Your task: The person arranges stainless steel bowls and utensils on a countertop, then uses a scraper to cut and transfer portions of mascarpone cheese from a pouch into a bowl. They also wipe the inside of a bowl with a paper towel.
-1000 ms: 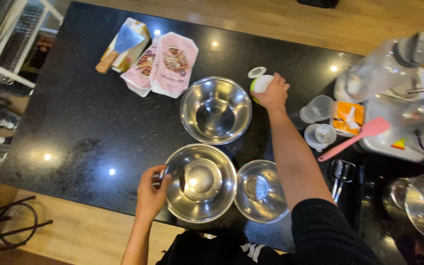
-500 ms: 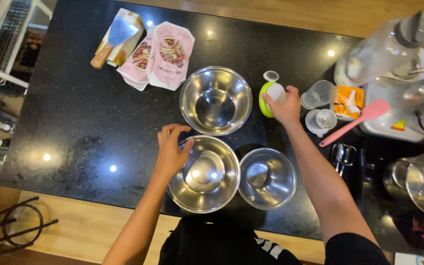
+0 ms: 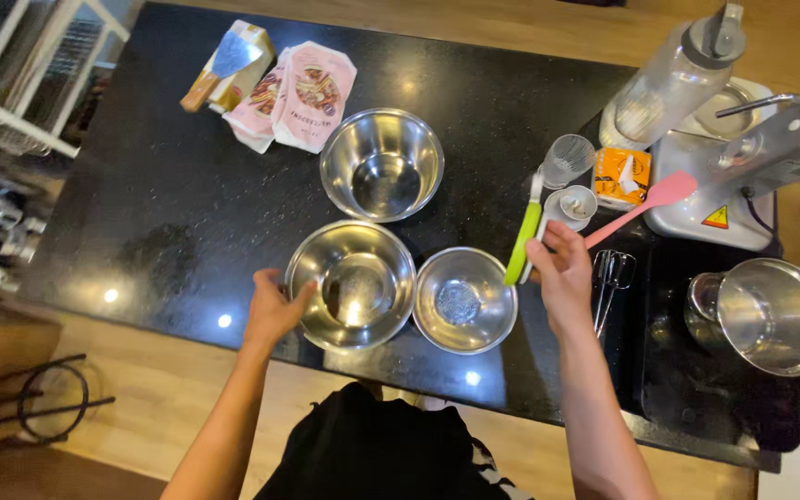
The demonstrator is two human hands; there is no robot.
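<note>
Steel bowl (image 3: 354,285) now has the left hand (image 3: 273,310), fingers spread, at its left rim; right hand (image 3: 562,273) has lifted, gripping the green tool (image 3: 522,243).

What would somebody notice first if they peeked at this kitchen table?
Three shiny round steel bowls sit clustered in the middle of the black stone counter. The left hand touches the nearest bowl's rim, and the right hand holds a green-and-white handled tool beside the smallest bowl. A pink spatula lies to the right.
</note>
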